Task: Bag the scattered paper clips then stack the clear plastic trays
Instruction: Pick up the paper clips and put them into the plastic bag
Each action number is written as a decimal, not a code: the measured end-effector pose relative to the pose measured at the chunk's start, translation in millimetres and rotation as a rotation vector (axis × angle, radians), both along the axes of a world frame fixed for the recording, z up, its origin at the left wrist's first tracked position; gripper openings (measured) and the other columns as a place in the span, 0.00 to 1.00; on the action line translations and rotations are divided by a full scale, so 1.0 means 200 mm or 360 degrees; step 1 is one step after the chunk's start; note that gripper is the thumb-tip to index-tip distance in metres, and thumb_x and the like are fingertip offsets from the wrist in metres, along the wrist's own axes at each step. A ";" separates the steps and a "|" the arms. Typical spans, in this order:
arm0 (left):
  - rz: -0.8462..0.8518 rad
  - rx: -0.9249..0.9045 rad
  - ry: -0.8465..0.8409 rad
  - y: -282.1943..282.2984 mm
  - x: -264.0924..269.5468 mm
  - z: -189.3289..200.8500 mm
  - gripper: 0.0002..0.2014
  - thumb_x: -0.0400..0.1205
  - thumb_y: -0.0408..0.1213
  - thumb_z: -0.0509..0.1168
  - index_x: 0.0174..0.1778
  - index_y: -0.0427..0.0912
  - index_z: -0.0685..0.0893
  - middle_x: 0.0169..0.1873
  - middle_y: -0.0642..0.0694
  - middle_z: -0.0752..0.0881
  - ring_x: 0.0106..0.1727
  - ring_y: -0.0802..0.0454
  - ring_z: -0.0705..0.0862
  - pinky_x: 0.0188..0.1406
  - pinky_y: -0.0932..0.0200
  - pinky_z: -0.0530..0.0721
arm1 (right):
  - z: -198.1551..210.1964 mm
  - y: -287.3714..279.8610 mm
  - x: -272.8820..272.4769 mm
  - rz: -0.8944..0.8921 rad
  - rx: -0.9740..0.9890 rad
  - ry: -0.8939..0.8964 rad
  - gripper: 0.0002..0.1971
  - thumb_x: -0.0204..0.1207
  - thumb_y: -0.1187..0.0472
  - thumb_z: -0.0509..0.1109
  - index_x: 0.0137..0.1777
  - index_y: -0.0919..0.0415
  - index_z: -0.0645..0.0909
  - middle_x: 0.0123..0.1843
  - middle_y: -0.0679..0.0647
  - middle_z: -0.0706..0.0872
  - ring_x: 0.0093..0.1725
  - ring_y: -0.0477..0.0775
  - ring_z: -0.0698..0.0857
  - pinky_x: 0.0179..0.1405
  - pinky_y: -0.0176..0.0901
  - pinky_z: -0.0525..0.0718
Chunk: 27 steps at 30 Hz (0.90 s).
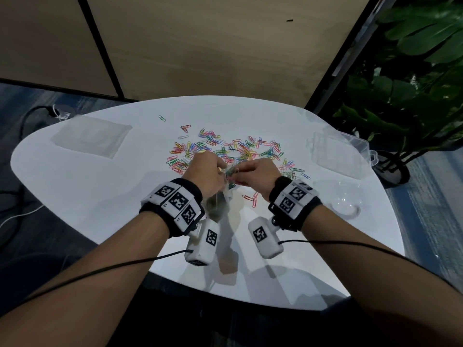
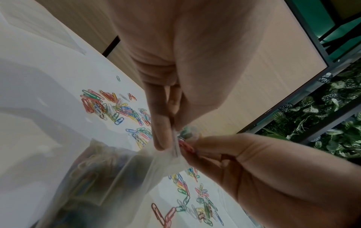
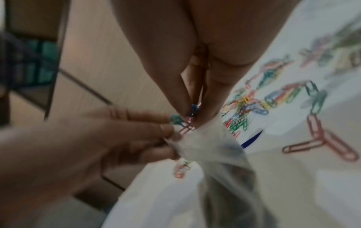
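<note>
While both hands meet above the near middle of the white counter [image 1: 82,196], the left hand [image 1: 204,172] pinches the mouth of a clear plastic bag [image 1: 216,209] between thumb and fingertips, its grip narrow and closed on the film; the bag hangs below that hand with a dim mass of paper clips already inside [image 2: 87,182]; the right hand [image 1: 258,175] comes in from the other side with its grip tight round a small bunch of clips [image 3: 185,123], pink, green and blue ones showing at its fingertips right at the bag's opening; beyond the hands a wide scatter of coloured paper clips [image 1: 225,149] lies across the middle of the counter, with one green clip [image 1: 162,118] apart at the far side and a few pink ones [image 1: 251,197] near the right wrist; a flat clear plastic tray [image 1: 92,136] rests on the far left of the counter, well apart from the clips; another clear tray [image 1: 338,156] sits at the far right edge, and a curved clear plastic piece [image 1: 345,201] lies nearer on that side; leafy green plants [image 1: 413,71] stand past the counter on the right.
</note>
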<state>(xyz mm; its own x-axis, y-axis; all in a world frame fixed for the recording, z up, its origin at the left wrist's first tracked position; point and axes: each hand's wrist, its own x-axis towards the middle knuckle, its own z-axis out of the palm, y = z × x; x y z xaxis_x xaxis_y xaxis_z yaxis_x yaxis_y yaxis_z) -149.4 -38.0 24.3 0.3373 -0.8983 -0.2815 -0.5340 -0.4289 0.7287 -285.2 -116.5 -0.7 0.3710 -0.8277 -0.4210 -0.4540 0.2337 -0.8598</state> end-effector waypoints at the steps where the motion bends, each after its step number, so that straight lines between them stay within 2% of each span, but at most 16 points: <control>1: -0.0004 -0.0007 -0.0002 0.00 0.00 0.00 0.15 0.81 0.26 0.67 0.63 0.37 0.89 0.54 0.36 0.91 0.54 0.39 0.91 0.60 0.47 0.90 | -0.02 0.01 0.01 0.0039 -0.0178 0.0181 0.07 0.63 0.68 0.82 0.38 0.56 0.91 0.39 0.55 0.93 0.43 0.56 0.92 0.54 0.54 0.90; 3: -0.0015 -0.0015 -0.0009 0.00 -0.01 0.00 0.15 0.82 0.26 0.67 0.63 0.37 0.89 0.54 0.37 0.92 0.54 0.40 0.91 0.60 0.48 0.90 | -0.01 0.03 0.03 0.0075 -0.0417 0.0323 0.06 0.67 0.66 0.81 0.41 0.56 0.90 0.37 0.54 0.92 0.40 0.55 0.92 0.49 0.52 0.92; 5: -0.0021 -0.0020 -0.0006 0.00 -0.01 0.00 0.15 0.82 0.26 0.67 0.63 0.37 0.89 0.52 0.37 0.92 0.53 0.42 0.92 0.60 0.48 0.90 | 0.01 0.05 0.05 0.0254 -0.0640 0.0419 0.04 0.73 0.66 0.75 0.46 0.60 0.91 0.38 0.57 0.92 0.40 0.56 0.92 0.49 0.46 0.90; 7: -0.0018 -0.0023 -0.0008 -0.01 -0.01 0.01 0.15 0.82 0.25 0.66 0.62 0.37 0.90 0.50 0.38 0.93 0.49 0.44 0.92 0.57 0.52 0.90 | 0.05 0.06 0.06 0.0583 -0.0783 0.0655 0.11 0.79 0.64 0.68 0.55 0.60 0.91 0.49 0.58 0.92 0.49 0.57 0.90 0.48 0.35 0.80; 8: -0.0015 -0.0028 -0.0019 -0.01 0.00 0.01 0.14 0.82 0.25 0.66 0.62 0.37 0.90 0.49 0.38 0.93 0.48 0.44 0.92 0.55 0.54 0.89 | 0.06 0.06 0.06 0.0704 -0.0779 0.0722 0.13 0.81 0.63 0.66 0.61 0.58 0.89 0.56 0.58 0.91 0.54 0.57 0.88 0.48 0.32 0.75; 10: -0.0003 -0.0024 -0.0024 -0.01 0.01 0.01 0.14 0.83 0.26 0.67 0.62 0.37 0.90 0.51 0.38 0.92 0.49 0.43 0.91 0.55 0.55 0.88 | 0.07 0.04 0.06 0.0768 -0.0721 0.0676 0.15 0.81 0.64 0.64 0.64 0.57 0.87 0.61 0.58 0.89 0.59 0.57 0.87 0.53 0.33 0.76; 11: 0.0005 -0.0021 -0.0011 -0.01 0.02 0.01 0.14 0.82 0.26 0.67 0.63 0.37 0.89 0.53 0.38 0.92 0.52 0.42 0.91 0.58 0.53 0.89 | 0.08 0.03 0.05 0.0704 -0.0686 0.0551 0.15 0.80 0.67 0.64 0.61 0.58 0.88 0.60 0.57 0.90 0.56 0.56 0.89 0.57 0.36 0.81; 13: 0.0029 -0.0014 0.0021 -0.01 0.04 0.00 0.15 0.82 0.26 0.67 0.63 0.37 0.89 0.56 0.36 0.92 0.56 0.40 0.91 0.62 0.46 0.89 | 0.09 -0.02 0.00 0.0469 -0.0666 0.0263 0.17 0.78 0.72 0.61 0.53 0.58 0.91 0.50 0.56 0.92 0.47 0.54 0.92 0.54 0.48 0.90; 14: 0.0034 -0.0010 0.0027 -0.01 0.05 0.00 0.15 0.82 0.25 0.67 0.64 0.36 0.89 0.56 0.35 0.91 0.58 0.39 0.91 0.63 0.44 0.89 | 0.08 -0.05 -0.04 0.0390 -0.0739 0.0243 0.18 0.77 0.73 0.60 0.51 0.56 0.91 0.48 0.56 0.93 0.46 0.54 0.92 0.54 0.49 0.90; 15: 0.0031 -0.0003 0.0030 -0.01 0.05 0.00 0.16 0.82 0.25 0.66 0.65 0.35 0.88 0.57 0.34 0.91 0.59 0.37 0.90 0.63 0.43 0.89 | 0.06 -0.08 -0.09 0.0392 -0.0862 0.0338 0.18 0.78 0.72 0.60 0.53 0.55 0.90 0.53 0.56 0.92 0.51 0.54 0.91 0.59 0.49 0.88; 16: 0.0028 0.0001 0.0032 -0.01 0.06 0.00 0.16 0.82 0.24 0.66 0.65 0.34 0.88 0.58 0.33 0.91 0.60 0.37 0.90 0.64 0.42 0.88 | 0.02 -0.11 -0.14 0.0518 -0.1002 0.0534 0.18 0.80 0.69 0.60 0.59 0.54 0.88 0.63 0.56 0.89 0.61 0.54 0.87 0.67 0.48 0.83; 18: 0.0025 0.0001 0.0009 -0.01 0.07 0.00 0.16 0.83 0.24 0.65 0.66 0.34 0.87 0.60 0.33 0.90 0.62 0.37 0.89 0.66 0.43 0.87 | -0.11 -0.11 -0.25 0.1110 -0.1195 0.1016 0.21 0.85 0.59 0.58 0.77 0.49 0.74 0.83 0.52 0.69 0.79 0.56 0.71 0.77 0.54 0.73; 20: 0.0026 -0.0003 -0.0019 -0.01 0.07 -0.01 0.16 0.83 0.25 0.65 0.66 0.34 0.87 0.60 0.34 0.89 0.61 0.37 0.89 0.66 0.44 0.87 | -0.28 -0.08 -0.36 0.1681 -0.1293 0.1360 0.28 0.86 0.50 0.56 0.85 0.48 0.56 0.88 0.53 0.51 0.85 0.61 0.57 0.80 0.60 0.66; 21: 0.0033 0.0004 -0.0019 -0.02 0.07 -0.01 0.16 0.83 0.25 0.66 0.66 0.35 0.88 0.60 0.34 0.89 0.61 0.37 0.89 0.65 0.44 0.88 | -0.34 -0.07 -0.39 0.1801 -0.1335 0.1469 0.31 0.86 0.47 0.54 0.86 0.49 0.50 0.89 0.54 0.48 0.86 0.63 0.53 0.81 0.62 0.64; 24: 0.0027 0.0003 -0.0025 -0.03 0.06 -0.02 0.16 0.82 0.24 0.65 0.65 0.34 0.88 0.58 0.34 0.90 0.60 0.36 0.90 0.64 0.43 0.88 | -0.42 -0.12 -0.44 0.1587 -0.1477 0.1587 0.31 0.85 0.44 0.48 0.86 0.52 0.47 0.89 0.55 0.46 0.86 0.67 0.49 0.82 0.68 0.57; 27: 0.0006 0.0009 -0.0056 -0.03 0.06 -0.03 0.17 0.82 0.25 0.64 0.65 0.35 0.87 0.58 0.33 0.90 0.59 0.37 0.90 0.66 0.44 0.87 | -0.43 -0.24 -0.46 0.1306 -0.1401 0.1739 0.30 0.86 0.45 0.49 0.86 0.47 0.45 0.89 0.54 0.42 0.86 0.71 0.46 0.81 0.73 0.53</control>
<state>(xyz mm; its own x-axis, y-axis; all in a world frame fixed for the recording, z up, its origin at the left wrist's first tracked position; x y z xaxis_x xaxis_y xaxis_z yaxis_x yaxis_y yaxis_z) -137.9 -43.8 18.2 0.3506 -0.8954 -0.2745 -0.5576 -0.4351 0.7069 -376.4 -165.4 -87.2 0.6683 -0.6828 -0.2951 -0.6523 -0.7287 0.2087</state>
